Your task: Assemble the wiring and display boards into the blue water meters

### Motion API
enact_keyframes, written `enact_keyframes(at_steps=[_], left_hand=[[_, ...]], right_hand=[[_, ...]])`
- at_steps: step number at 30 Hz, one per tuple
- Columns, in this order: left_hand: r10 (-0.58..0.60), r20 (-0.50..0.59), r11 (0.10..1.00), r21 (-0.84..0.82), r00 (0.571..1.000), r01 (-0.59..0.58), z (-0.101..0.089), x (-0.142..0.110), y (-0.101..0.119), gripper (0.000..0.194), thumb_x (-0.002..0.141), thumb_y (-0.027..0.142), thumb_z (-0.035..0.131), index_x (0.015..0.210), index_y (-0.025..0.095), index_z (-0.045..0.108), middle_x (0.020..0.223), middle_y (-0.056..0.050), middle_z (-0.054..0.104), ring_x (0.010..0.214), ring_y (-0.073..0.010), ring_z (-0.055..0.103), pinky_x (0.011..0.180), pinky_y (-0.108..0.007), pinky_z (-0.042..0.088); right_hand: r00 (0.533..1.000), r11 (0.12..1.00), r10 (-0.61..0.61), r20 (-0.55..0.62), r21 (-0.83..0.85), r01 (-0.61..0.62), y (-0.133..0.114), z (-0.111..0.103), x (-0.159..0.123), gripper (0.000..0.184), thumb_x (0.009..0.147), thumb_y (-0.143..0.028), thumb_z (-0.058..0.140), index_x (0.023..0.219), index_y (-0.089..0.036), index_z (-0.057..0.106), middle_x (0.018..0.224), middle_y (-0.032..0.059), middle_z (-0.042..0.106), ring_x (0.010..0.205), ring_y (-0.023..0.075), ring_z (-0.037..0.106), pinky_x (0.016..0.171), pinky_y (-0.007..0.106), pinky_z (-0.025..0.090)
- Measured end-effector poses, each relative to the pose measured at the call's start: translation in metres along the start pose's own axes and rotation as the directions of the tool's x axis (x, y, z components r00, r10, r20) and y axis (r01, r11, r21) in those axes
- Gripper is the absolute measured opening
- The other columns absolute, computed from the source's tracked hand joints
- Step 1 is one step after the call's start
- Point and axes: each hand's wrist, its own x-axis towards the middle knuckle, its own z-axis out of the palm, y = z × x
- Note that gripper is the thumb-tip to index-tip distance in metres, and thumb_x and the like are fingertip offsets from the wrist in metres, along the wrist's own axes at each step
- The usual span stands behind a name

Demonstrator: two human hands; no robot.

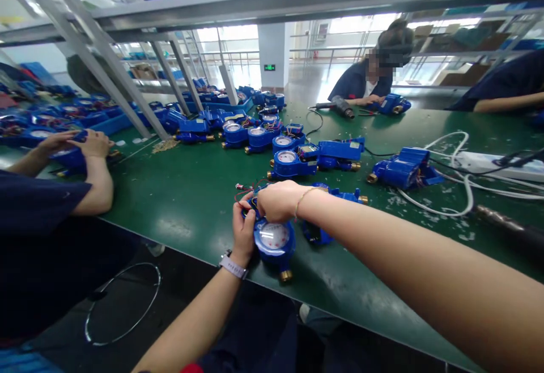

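Note:
A blue water meter [275, 240] with a round white dial and brass end fittings lies near the front edge of the green table [187, 191]. My left hand [242, 228], with a watch at the wrist, is closed around the meter's left side. My right hand [278, 200], a thin bracelet on its wrist, is closed over the meter's top end, where thin red wires [243, 189] stick out. What its fingers pinch is hidden. A second blue meter body [335, 197] lies just behind my right wrist.
Several more blue meters [293, 160] lie mid-table and in blue trays [106, 121] at the left. A co-worker's arms [91, 174] work at my left; another person [369, 81] sits across. White cables [459, 191], a power strip [497, 163] and a dark tool [510, 231] lie right.

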Motion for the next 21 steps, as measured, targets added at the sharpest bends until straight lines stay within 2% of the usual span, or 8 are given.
enact_keyframes(at_steps=[3,6,8,10,12,17,19,21], left_hand=[[-0.026,-0.007,0.999,0.041,1.000,0.026,0.012,-0.038,0.017,0.018,0.096,0.038,0.045,0.105,0.023,0.041,0.149,-0.015,0.037,0.142,-0.0285,0.030,0.115,-0.054,0.023],[-0.060,0.136,0.993,0.108,0.989,0.045,0.009,-0.068,0.035,0.042,0.090,0.033,0.058,0.126,0.023,0.040,0.158,-0.016,0.022,0.147,-0.0320,0.018,0.115,-0.058,0.022],[-0.037,0.283,0.956,0.288,0.958,-0.048,-0.001,-0.072,0.043,0.057,0.085,0.029,0.063,0.135,0.023,0.036,0.158,-0.017,0.023,0.148,-0.0347,0.012,0.115,-0.064,0.015],[0.020,0.401,0.870,0.444,0.916,-0.214,-0.015,-0.059,0.045,0.061,0.081,0.028,0.070,0.134,0.023,0.040,0.152,-0.017,0.034,0.147,-0.0372,0.013,0.113,-0.069,0.010],[0.108,0.506,0.794,0.474,0.856,-0.381,-0.027,-0.035,0.043,0.064,0.077,0.033,0.076,0.131,0.023,0.043,0.145,-0.018,0.045,0.145,-0.0379,0.023,0.113,-0.068,0.013],[0.224,0.759,0.733,0.282,0.612,-0.619,-0.034,0.020,0.027,0.078,0.071,0.052,0.078,0.135,0.021,0.044,0.146,-0.021,0.043,0.137,-0.0361,0.039,0.112,-0.057,0.029],[0.248,0.777,0.732,0.240,0.578,-0.637,-0.029,0.024,0.021,0.076,0.072,0.051,0.078,0.133,0.021,0.045,0.143,-0.020,0.045,0.135,-0.0357,0.040,0.110,-0.055,0.035],[0.286,0.749,0.734,0.230,0.598,-0.639,-0.023,0.018,0.014,0.073,0.072,0.048,0.077,0.131,0.021,0.045,0.138,-0.019,0.049,0.134,-0.0355,0.042,0.108,-0.054,0.037]], right_hand=[[0.995,1.000,-0.012,0.096,-0.027,0.015,0.008,0.001,-0.015,0.025,0.085,-0.020,0.060,0.108,-0.017,0.069,0.105,0.0089,0.070,0.097,0.0250,0.067,0.075,0.035,0.053],[0.991,0.998,0.015,0.135,-0.058,-0.008,0.012,0.007,-0.031,0.027,0.082,-0.018,0.058,0.105,-0.017,0.072,0.100,0.0109,0.072,0.093,0.0296,0.068,0.068,0.034,0.051],[0.991,0.997,0.016,0.130,-0.073,-0.006,0.013,0.012,-0.040,0.024,0.082,-0.017,0.057,0.101,-0.017,0.073,0.090,0.0110,0.073,0.088,0.0300,0.069,0.065,0.034,0.049],[0.994,0.996,0.005,0.112,-0.085,0.004,0.015,0.018,-0.044,0.023,0.082,-0.015,0.056,0.098,-0.017,0.073,0.081,0.0100,0.072,0.083,0.0295,0.070,0.062,0.034,0.048],[0.995,0.996,-0.004,0.103,-0.093,0.014,0.017,0.022,-0.045,0.021,0.081,-0.015,0.059,0.097,-0.018,0.072,0.077,0.0084,0.071,0.078,0.0289,0.070,0.060,0.033,0.046],[0.992,0.996,-0.010,0.122,-0.083,0.020,0.017,0.023,-0.043,0.015,0.080,-0.013,0.062,0.091,-0.019,0.071,0.082,0.0068,0.072,0.079,0.0266,0.071,0.060,0.032,0.045],[0.981,0.999,0.015,0.191,-0.054,-0.005,0.013,0.017,-0.042,0.016,0.082,-0.013,0.061,0.094,-0.018,0.070,0.087,0.0075,0.073,0.081,0.0266,0.071,0.061,0.032,0.045],[0.952,0.998,0.066,0.298,-0.006,-0.067,0.009,0.009,-0.039,0.018,0.084,-0.014,0.060,0.100,-0.016,0.070,0.091,0.0098,0.073,0.082,0.0282,0.071,0.060,0.032,0.045]])
